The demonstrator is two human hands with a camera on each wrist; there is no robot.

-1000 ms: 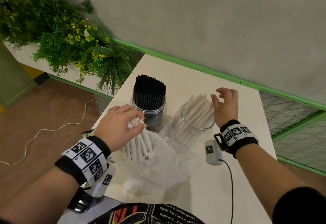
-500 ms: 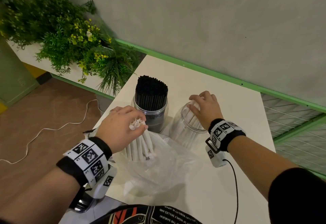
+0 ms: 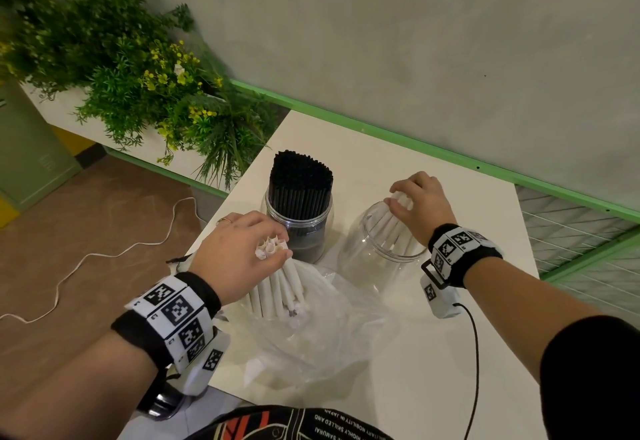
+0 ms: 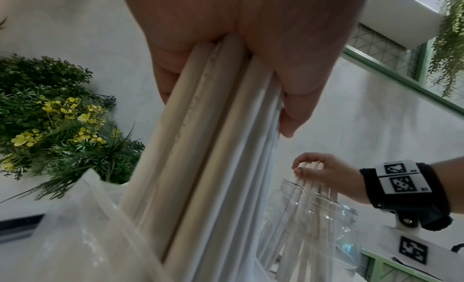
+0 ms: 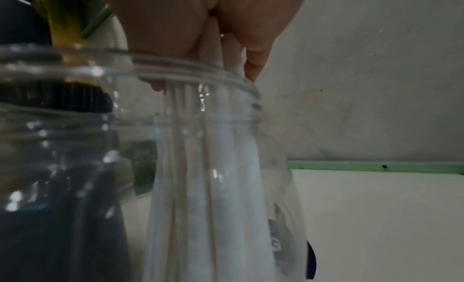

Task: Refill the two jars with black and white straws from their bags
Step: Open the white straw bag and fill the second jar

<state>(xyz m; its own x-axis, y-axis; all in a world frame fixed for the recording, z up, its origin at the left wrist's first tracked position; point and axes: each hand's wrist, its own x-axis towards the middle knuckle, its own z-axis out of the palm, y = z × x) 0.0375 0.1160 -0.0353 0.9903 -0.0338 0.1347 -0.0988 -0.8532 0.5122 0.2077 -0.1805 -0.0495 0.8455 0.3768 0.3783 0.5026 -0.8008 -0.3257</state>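
Over clear jar (image 3: 374, 259), right hand (image 3: 420, 207) grips white straws (image 5: 213, 167)

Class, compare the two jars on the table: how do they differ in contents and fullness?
The left jar is packed with black straws; the right jar holds only some white straws, leaving space. The left jar stands untouched; the right hand grips the right jar's straws. Both are clear and lidless.

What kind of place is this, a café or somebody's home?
Probably a café or drinks shop, though I can't be sure. Jars of black straws and white straws stand on a white table, beside a planter of greenery with yellow flowers along a green-trimmed wall.
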